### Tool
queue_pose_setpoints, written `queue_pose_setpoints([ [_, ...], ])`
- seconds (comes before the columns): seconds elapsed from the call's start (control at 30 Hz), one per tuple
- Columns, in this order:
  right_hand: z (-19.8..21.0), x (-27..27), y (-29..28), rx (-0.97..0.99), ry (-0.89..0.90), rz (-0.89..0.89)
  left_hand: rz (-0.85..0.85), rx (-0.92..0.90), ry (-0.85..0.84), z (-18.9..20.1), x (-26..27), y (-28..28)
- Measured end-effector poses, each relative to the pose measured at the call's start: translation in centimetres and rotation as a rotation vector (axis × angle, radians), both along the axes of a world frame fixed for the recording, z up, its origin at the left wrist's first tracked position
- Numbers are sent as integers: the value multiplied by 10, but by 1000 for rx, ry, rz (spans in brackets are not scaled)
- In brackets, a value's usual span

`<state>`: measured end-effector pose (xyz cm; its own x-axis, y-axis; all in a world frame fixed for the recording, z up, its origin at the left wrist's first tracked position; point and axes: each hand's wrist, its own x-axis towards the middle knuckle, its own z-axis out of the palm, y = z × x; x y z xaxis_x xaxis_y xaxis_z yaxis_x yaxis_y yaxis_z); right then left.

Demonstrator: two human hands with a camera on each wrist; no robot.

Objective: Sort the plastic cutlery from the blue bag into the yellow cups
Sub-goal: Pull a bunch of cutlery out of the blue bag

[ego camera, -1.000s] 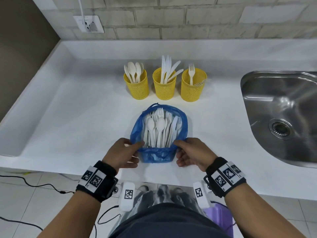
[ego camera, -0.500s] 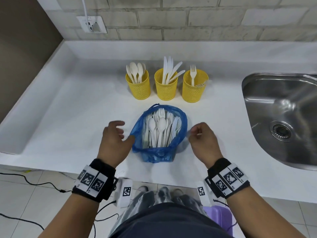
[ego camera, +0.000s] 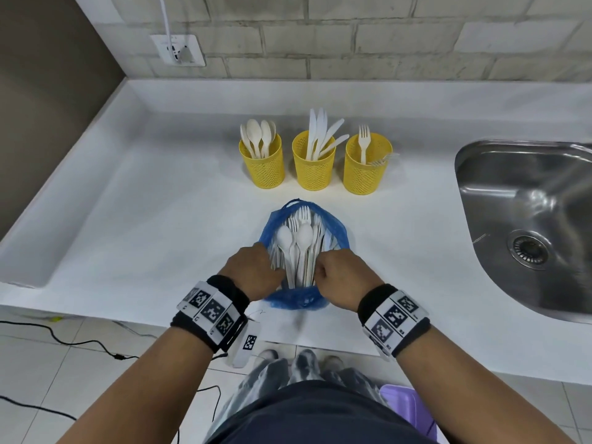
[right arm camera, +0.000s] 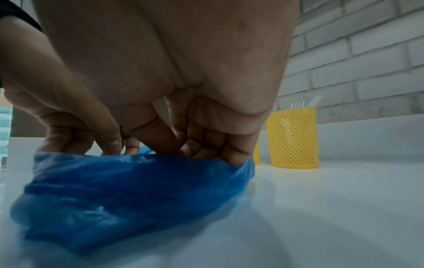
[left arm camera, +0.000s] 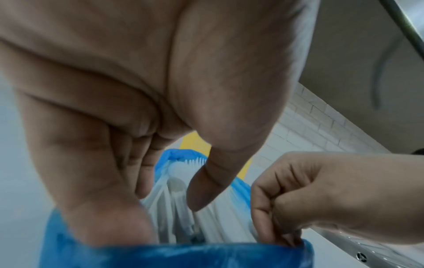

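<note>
On the white counter (ego camera: pixel 128 219), at your ten o'clock, the spoon cup (ego camera: pixel 263 161) stands first in the row, the knife cup (ego camera: pixel 313 165) just beside it at twelve and the fork cup (ego camera: pixel 365 168) at one. All three already hold a few pieces. The blue bag (ego camera: pixel 339 232) lies open directly before you, near the front edge, packed with white cutlery (ego camera: pixel 299 245): spoons on top, fork tines showing behind.

Your left hand (ego camera: pixel 253 270) is in the bag's mouth at its nine o'clock side, fingers curled over the handles with the thumb free; whether its grip has closed on a piece you cannot tell from these views. Your right hand (ego camera: pixel 339 277) pinches the bag rim (left arm camera: pixel 302 243) at three o'clock, fingers together on the plastic.

This looks like the picking step. Next, isolate one piece, lift it clear while the right hand steadies the bag, and carry it to its matching cup.

The sink (ego camera: pixel 528 225) sits at your three o'clock.
</note>
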<state>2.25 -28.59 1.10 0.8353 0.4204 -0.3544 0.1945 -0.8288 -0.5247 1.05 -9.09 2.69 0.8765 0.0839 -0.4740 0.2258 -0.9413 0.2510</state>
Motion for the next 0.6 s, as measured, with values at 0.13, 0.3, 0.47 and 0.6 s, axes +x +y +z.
queue_pose_setpoints([
  [0.13, -2, -2, 4, -8, -12, -169, 89, -25, -24, -5, 4, -3],
  [0.3, -2, 5, 13, 23, 2, -299, 105, -126, -114, -11, 16, -6],
  [0.47, -6, 13, 15, 114, 36, -387, 134, -164, -117, -22, 17, -6],
  [0.6, -16, 20, 11, 146, 103, -383, 171, -135, -138, -25, 16, -8],
])
